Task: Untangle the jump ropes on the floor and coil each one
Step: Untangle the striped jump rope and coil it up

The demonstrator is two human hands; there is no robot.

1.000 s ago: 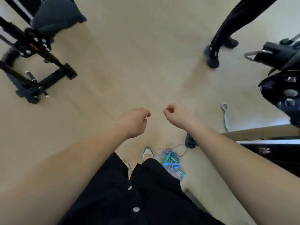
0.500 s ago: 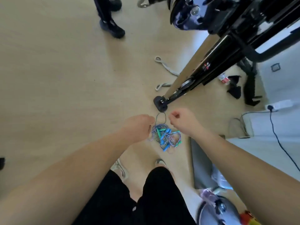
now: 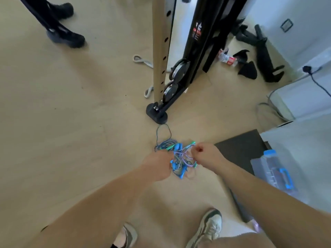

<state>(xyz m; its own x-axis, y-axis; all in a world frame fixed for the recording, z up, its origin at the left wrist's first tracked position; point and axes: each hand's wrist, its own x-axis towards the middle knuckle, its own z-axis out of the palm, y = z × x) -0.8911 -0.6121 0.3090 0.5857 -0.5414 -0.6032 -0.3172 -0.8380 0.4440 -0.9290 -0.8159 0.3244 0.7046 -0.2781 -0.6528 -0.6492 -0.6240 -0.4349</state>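
The jump ropes point(image 3: 176, 158) lie in one tangled heap on the wooden floor, with blue and green handles and purple, blue and dark cords. A dark loop point(image 3: 163, 133) trails out toward the rack foot. My left hand point(image 3: 157, 165) reaches the heap's left edge with its fingers hidden behind the hand. My right hand point(image 3: 206, 154) is curled at the heap's right edge, right by a purple cord and a green handle. Neither hand's hold on a cord is visible.
A black and wood exercise rack point(image 3: 159, 113) stands just beyond the heap. A dark mat point(image 3: 238, 151) and a clear water jug point(image 3: 274, 169) lie to the right. Another person's dark shoes point(image 3: 66, 37) stand far left. My own shoes point(image 3: 207, 228) are close below.
My view has turned and dropped toward the floor, so the heap looks larger. Both hands have gone from hovering apart in the air to the two sides of the tangle.
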